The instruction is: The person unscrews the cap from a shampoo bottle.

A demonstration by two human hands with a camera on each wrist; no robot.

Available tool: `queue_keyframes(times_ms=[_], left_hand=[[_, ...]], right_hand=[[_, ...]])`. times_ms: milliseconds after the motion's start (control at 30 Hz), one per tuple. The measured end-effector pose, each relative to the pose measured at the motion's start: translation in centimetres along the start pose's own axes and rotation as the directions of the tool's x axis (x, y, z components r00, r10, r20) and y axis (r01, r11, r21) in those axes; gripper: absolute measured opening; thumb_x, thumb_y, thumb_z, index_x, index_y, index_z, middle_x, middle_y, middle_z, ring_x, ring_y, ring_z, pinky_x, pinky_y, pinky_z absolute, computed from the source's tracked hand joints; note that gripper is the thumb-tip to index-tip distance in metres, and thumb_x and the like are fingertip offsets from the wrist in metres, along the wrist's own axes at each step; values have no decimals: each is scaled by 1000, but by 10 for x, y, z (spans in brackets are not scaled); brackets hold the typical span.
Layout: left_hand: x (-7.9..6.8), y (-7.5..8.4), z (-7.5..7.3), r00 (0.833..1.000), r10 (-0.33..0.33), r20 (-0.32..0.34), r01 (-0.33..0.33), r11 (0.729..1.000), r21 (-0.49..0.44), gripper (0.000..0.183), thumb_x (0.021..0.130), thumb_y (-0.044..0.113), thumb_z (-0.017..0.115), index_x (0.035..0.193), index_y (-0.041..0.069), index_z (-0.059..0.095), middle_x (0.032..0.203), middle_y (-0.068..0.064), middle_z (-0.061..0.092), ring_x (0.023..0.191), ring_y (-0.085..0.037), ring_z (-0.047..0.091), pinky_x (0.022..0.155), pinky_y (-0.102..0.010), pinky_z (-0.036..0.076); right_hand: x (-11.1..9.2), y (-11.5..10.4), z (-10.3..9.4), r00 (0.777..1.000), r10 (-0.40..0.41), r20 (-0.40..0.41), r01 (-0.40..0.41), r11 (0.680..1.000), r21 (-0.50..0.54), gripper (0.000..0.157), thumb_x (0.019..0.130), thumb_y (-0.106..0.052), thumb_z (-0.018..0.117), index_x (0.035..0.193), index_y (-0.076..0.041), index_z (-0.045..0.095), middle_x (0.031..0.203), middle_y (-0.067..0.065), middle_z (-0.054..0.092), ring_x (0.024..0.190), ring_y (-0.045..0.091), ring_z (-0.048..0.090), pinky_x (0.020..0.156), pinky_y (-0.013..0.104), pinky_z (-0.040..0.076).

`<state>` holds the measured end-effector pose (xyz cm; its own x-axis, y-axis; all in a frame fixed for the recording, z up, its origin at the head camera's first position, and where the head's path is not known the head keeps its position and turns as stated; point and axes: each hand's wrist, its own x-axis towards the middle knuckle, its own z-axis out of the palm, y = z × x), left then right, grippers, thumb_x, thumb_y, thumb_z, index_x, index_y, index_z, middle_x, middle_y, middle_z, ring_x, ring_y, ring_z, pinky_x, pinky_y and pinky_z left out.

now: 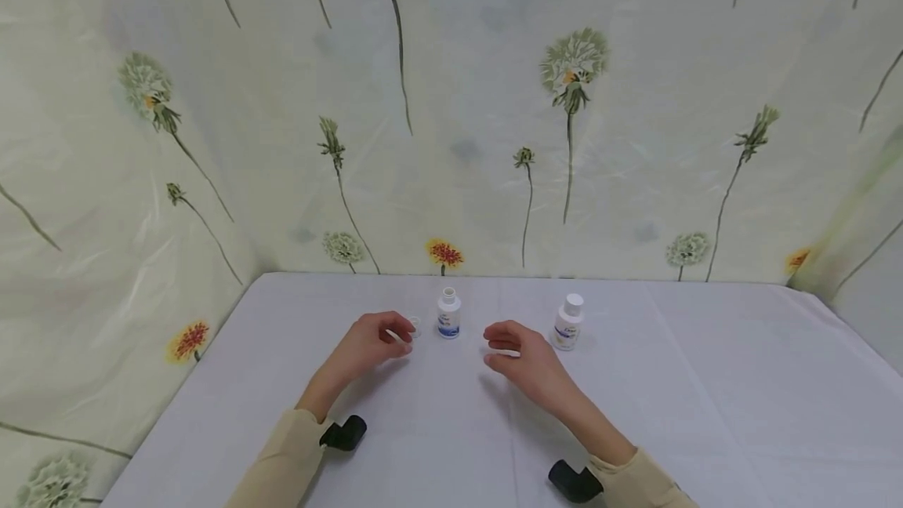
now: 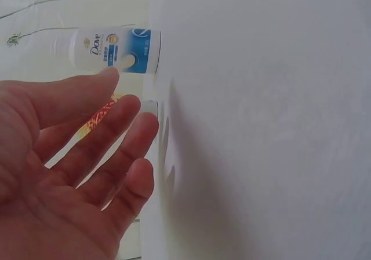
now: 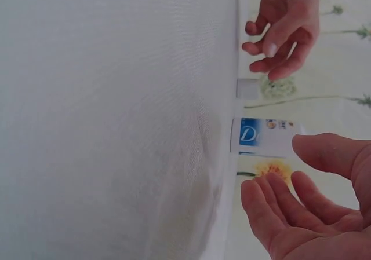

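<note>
- Left hand (image 1: pixel 371 339) is hovering over the white cloth (image 1: pixel 437 445), fingers loosely bent, gripping nothing; its fingertips are pointing toward a small pale cap (image 1: pixel 415 326), contact unclear from the head view.
- Right hand (image 1: pixel 527 361) is mirroring it, thumb and fingers parted, also holding nothing.
- Uncapped bottle (image 1: pixel 448 317), blue on its label, is standing upright between the hands, slightly beyond them, mouth showing; neither hand is touching it.
- Capped bottle (image 1: pixel 567 326) is standing upright beyond the right hand, to its right, white lid (image 1: pixel 574 302) on.
- Step in hand, by judgement: hands are sitting free around the uncapped bottle, with its presumed cap lying off to the left.
- Next move, as judged: any capping would be calling for a left pinch on the cap and a right hand steadying the bottle, light enough not to tip it.
</note>
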<state>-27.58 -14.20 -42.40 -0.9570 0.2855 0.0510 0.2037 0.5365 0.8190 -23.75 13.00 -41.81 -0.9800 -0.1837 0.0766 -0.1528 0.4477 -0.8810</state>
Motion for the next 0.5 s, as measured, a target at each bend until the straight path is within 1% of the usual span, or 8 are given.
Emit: queue_keyframes(times_ms=[167,367,500], left_hand=[[0,2,6,999,31,12,-31,1000,3,19,87,5,73,105,6,70,96,-2,69,84,-18,61,77,-33,51],[0,4,13,999,16,36,-16,1000,4,17,88,8,72,105,8,70,95,1,68,85,-18,61,75,-32,51],[1,5,15,999,15,40,-16,1000,15,16,88,9,72,105,10,70,93,4,67,85,-17,60,75,-32,51]], right_hand=[[-6,3,-4,1000,13,-16,-13,1000,-3,35,88,-2,70,123,-2,61,121,12,64,114,29,60,91,38,51],[-17,8,-12,1000,24,-1,-24,1000,-9,39,88,-3,70,126,0,60,122,11,64,114,29,61,92,38,51],[-24,10,-20,1000,0,8,0,1000,0,40,89,-4,70,127,0,60,124,13,63,116,29,60,92,37,51]])
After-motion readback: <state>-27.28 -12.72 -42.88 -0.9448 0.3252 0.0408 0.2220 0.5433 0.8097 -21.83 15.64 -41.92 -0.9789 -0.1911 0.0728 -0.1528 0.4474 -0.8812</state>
